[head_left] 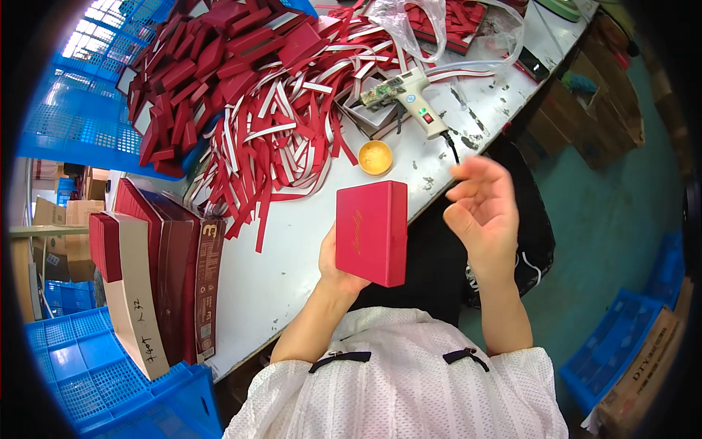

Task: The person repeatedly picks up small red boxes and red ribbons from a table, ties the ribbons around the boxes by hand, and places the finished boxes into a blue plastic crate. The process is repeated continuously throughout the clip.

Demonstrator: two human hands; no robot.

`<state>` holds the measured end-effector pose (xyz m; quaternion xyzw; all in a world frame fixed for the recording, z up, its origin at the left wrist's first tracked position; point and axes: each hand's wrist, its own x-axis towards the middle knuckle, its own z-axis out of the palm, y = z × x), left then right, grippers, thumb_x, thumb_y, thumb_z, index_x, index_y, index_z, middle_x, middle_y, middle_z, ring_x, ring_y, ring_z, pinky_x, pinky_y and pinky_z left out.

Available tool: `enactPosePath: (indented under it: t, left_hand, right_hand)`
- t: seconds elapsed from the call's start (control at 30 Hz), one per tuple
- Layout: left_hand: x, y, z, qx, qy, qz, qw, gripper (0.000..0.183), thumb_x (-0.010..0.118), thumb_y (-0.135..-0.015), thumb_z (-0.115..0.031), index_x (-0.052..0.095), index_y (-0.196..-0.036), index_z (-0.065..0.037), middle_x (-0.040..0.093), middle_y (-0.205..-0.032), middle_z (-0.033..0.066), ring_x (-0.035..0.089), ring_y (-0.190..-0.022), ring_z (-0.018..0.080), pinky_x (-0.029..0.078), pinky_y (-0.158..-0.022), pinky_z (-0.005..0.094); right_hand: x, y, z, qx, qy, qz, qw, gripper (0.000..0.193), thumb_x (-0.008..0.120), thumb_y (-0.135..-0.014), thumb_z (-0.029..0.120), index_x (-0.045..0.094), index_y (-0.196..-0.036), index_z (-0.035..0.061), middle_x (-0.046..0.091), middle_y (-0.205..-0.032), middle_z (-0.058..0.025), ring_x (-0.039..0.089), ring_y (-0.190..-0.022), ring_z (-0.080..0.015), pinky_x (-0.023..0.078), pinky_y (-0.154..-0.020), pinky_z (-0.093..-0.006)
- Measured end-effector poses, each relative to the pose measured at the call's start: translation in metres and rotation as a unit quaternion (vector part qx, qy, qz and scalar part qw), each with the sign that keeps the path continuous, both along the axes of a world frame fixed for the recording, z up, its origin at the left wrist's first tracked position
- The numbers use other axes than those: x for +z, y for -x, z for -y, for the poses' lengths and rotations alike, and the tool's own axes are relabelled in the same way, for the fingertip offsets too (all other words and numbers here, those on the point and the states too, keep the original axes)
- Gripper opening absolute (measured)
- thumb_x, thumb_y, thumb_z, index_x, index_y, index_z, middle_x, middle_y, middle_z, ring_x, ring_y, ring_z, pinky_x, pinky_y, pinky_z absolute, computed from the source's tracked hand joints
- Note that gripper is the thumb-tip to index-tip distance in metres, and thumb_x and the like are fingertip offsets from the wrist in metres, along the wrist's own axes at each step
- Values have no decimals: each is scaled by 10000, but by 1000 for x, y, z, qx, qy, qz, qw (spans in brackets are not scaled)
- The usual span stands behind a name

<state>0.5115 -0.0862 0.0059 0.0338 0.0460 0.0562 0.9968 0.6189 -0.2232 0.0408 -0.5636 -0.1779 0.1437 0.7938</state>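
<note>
A red lidded gift box (371,233) with gold lettering on its face stands tilted up in my left hand (340,267), whose fingers go behind it. To the right of the box, apart from it, my right hand (484,208) is raised with its fingers curled and the thumb near them; whether anything small is between them I cannot make out. Beyond the box sits a small round tub (375,158) of yellow stuff. A cream hot glue gun (413,101) lies farther back, its nozzle over an open box (373,110).
Red and white ribbons (285,139) spread over the white table (252,293). Behind them, red boxes (219,58) are heaped by a blue crate (73,110). Cartons (175,278) stand at the left edge, near another blue crate (110,388). A phone (532,64) lies at the far right.
</note>
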Motion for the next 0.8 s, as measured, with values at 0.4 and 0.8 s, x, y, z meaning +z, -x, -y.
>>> enactPosePath:
  t: [0.4,0.8]
  left_hand:
    - [-33,56,-17,202,-462,-214,837,382,416,-837,-257,376,-1123,-7,372,-1178,124,366,-1105,208,323,-896,353]
    - [27,126,-61,-99,-688,-214,686,87,520,-782,-90,525,-755,-8,549,-748,48,496,-745,103,402,-716,239]
  right_hand:
    - [-32,51,-41,331,85,-139,929,255,488,-824,182,510,-621,30,471,-525,5,390,-482,-46,329,-436,-227]
    - [-47,39,-134,190,207,325,903,142,540,-700,29,542,-840,10,541,-811,-123,537,-711,-280,435,-609,-332]
